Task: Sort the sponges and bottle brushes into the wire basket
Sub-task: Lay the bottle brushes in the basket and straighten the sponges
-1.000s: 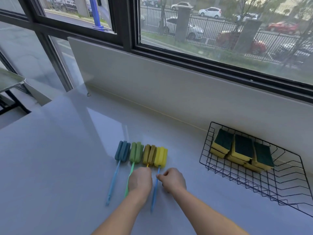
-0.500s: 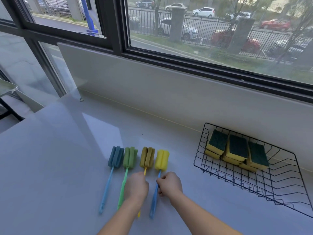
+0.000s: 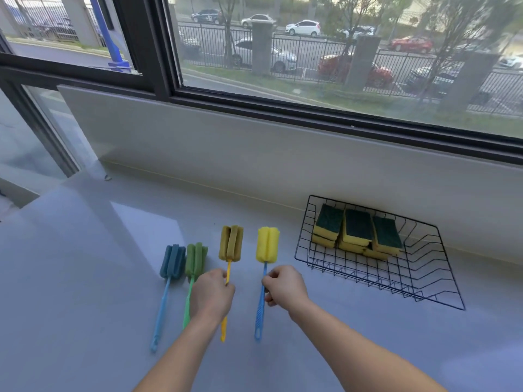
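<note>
Left hand (image 3: 211, 295) fingers closed on mustard brush (image 3: 229, 260) handle, right hand (image 3: 284, 284) fingers pinching yellow brush (image 3: 265, 260) handle, both left of basket (image 3: 424, 281) holding sponges (image 3: 358, 232) on surface (image 3: 85, 278).

This looks like a room beside a street: a smooth white bench (image 3: 85, 264) sits under a big window (image 3: 339, 66), with parked cars (image 3: 304, 27) and a fence (image 3: 297, 52) outside.
</note>
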The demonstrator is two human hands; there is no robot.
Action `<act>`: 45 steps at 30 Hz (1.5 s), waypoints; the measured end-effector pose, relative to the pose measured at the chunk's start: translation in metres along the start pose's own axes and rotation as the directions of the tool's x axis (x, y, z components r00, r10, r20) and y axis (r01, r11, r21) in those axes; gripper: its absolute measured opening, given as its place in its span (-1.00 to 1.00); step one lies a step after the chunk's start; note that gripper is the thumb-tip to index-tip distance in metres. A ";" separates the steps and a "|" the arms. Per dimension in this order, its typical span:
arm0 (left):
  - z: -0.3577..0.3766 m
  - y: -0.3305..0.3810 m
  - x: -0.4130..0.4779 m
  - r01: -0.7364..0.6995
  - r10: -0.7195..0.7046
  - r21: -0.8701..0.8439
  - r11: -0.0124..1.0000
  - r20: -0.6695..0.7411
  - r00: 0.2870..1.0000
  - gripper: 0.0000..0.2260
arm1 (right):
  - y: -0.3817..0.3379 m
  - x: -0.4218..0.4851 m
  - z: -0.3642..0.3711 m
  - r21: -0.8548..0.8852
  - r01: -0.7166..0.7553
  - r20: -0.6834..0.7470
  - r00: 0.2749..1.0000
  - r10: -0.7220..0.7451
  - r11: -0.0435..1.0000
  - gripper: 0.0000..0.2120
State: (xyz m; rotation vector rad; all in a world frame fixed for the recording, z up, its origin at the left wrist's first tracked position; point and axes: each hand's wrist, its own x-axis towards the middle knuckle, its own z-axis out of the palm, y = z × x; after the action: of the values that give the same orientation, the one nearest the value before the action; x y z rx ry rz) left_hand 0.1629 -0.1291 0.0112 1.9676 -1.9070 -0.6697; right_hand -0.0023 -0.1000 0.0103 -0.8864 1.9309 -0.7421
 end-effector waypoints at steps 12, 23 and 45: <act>0.007 0.053 -0.032 -0.208 0.207 0.068 0.976 0.010 0.978 -0.71 | 0.025 -0.034 -0.081 0.170 0.040 -0.138 0.990 -0.016 0.985 -0.87; 0.015 0.142 -0.036 -0.475 0.480 0.190 0.859 0.023 0.877 -0.80 | 0.066 -0.059 -0.165 0.327 0.077 -0.321 0.946 0.034 0.942 -0.87; 0.143 0.277 0.026 -0.820 0.656 0.524 0.232 0.537 0.529 -0.81 | 0.150 -0.034 -0.277 0.577 0.055 -0.462 0.845 0.269 0.815 -0.85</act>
State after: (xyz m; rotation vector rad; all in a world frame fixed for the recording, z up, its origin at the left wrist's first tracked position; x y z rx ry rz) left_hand -0.1477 -0.1582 0.0361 0.8749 -3.2270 0.3015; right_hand -0.2766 0.0560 0.0355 -0.1845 2.0006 -1.5190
